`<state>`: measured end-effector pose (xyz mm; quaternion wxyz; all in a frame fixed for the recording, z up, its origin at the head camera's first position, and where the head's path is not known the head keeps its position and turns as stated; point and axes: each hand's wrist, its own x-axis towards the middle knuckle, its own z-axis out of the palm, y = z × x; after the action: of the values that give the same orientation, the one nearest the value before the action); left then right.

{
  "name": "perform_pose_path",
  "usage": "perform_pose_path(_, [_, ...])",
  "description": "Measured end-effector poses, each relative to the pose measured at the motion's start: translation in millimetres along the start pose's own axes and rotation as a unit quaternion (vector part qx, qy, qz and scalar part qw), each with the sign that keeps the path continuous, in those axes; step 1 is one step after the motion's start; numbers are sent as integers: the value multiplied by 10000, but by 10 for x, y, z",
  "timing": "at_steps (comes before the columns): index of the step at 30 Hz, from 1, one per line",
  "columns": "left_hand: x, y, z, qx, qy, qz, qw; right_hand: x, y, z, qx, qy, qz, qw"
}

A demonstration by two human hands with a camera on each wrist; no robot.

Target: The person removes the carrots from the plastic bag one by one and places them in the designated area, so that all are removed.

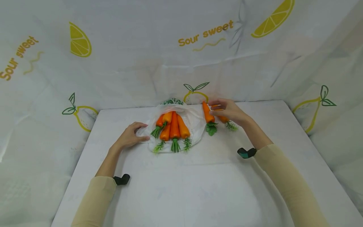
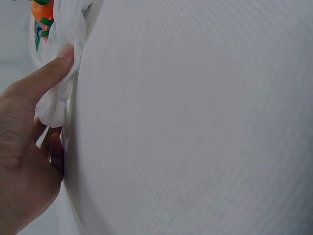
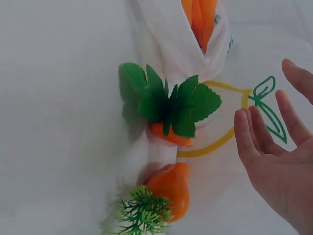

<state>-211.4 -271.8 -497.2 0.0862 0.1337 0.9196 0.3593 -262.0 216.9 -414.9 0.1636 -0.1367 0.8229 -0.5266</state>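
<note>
A white plastic bag with a green leaf print lies at the back of the table, its mouth facing the person. Several toy carrots with green tops lie in its mouth. My left hand holds the bag's left edge, the bunched plastic between thumb and fingers. My right hand hovers with loose fingers over two toy carrots right of the bag. One carrot has broad leaves; the other carrot, partly hidden by the hand, has a feathery top. In the right wrist view, the right hand holds nothing.
The white table meets a white cloth backdrop printed with lemons and lettering, right behind the bag and carrots. Cloth also hangs along both sides. A black strap sits on the left wrist and a similar strap on the right.
</note>
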Motion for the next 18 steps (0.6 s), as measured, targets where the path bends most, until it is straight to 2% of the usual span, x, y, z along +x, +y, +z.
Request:
perform_pose_path(7, [2, -6, 4, -38, -7, -26, 10000, 53, -138, 190, -111, -224, -652, 9976])
perform_pose_path(13, [-1, -3, 0, -29, 3, -44, 10000, 96, -192, 339, -320, -492, -602, 9965])
perform_pose_path(18, [2, 12, 0, -15, 14, -13, 10000, 108, -217, 459, -259, -749, -504, 9956])
